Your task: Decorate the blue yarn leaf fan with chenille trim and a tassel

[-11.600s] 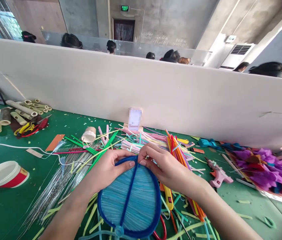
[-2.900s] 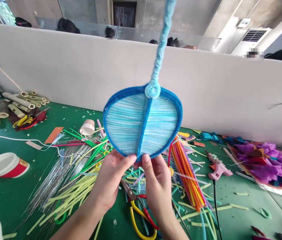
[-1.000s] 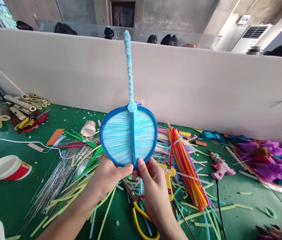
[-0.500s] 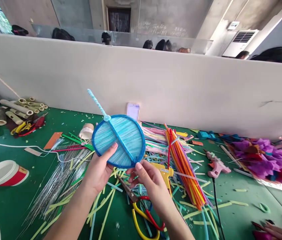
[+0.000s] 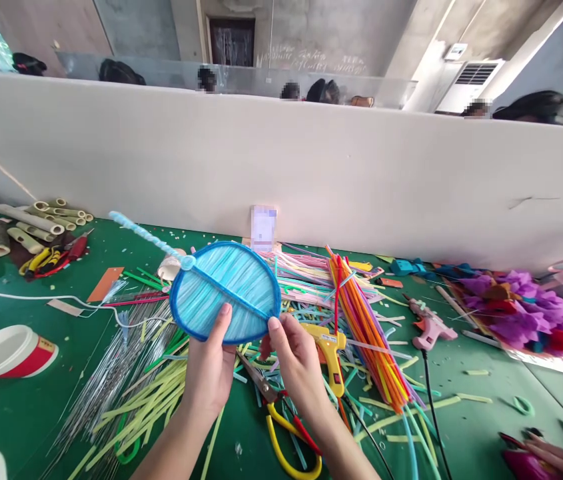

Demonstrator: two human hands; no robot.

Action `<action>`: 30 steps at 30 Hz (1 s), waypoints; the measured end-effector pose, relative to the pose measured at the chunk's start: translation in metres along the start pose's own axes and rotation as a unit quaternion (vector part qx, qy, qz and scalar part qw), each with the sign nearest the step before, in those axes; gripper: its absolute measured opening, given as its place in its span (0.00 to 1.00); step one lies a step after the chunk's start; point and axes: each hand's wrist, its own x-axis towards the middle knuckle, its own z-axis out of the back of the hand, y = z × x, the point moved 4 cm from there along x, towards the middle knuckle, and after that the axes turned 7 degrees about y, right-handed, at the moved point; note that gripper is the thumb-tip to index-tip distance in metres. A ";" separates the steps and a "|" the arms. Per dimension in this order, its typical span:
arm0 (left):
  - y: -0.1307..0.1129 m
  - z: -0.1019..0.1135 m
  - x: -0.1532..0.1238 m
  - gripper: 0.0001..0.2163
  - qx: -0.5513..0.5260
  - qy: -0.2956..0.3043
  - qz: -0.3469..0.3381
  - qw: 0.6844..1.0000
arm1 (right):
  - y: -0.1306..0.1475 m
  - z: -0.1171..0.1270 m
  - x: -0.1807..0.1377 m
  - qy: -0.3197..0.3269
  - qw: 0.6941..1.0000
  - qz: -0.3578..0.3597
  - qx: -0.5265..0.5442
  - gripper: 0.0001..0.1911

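A round blue hand fan [image 5: 241,273] with a dark blue rim and a pale blue twisted handle is held up over the table, its handle pointing to the upper left. My left hand [image 5: 214,357] grips its lower edge, thumb laid on the face and fingers behind. At the lower right rim, my right hand [image 5: 294,347] pinches the edge where the centre rib ends. Below the hands lie scissors [image 5: 281,427] with yellow and red handles, partly covered by my right arm. A yellow glue gun [image 5: 330,353] rests just right of my right hand.
Orange pipe cleaners [image 5: 366,327] stand bundled at right, near a pink glue gun [image 5: 430,323] and purple flowers [image 5: 521,307]. Metal wires [image 5: 111,380], a paper cup [image 5: 11,350] and bamboo tubes [image 5: 41,220] lie left. Another person's hand [image 5: 551,457] shows at lower right.
The fan has turned counter-clockwise, so its handle now slants further left and lower. Both hands still hold it, and my left hand has shifted slightly right.
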 end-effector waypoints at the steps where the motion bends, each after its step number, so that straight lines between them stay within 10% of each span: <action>1: 0.000 0.000 -0.001 0.28 -0.005 0.000 -0.010 1.000 | -0.001 -0.002 0.000 0.014 1.000 -0.008 0.015 0.21; 11: 0.014 0.013 -0.017 0.31 -0.043 -0.017 0.025 0.999 | -0.013 0.003 0.002 -0.101 0.992 0.008 -0.069 0.21; 30: -0.016 0.043 0.003 0.22 0.028 -0.049 0.050 0.997 | -0.001 0.004 0.015 0.038 0.995 -0.020 -0.085 0.23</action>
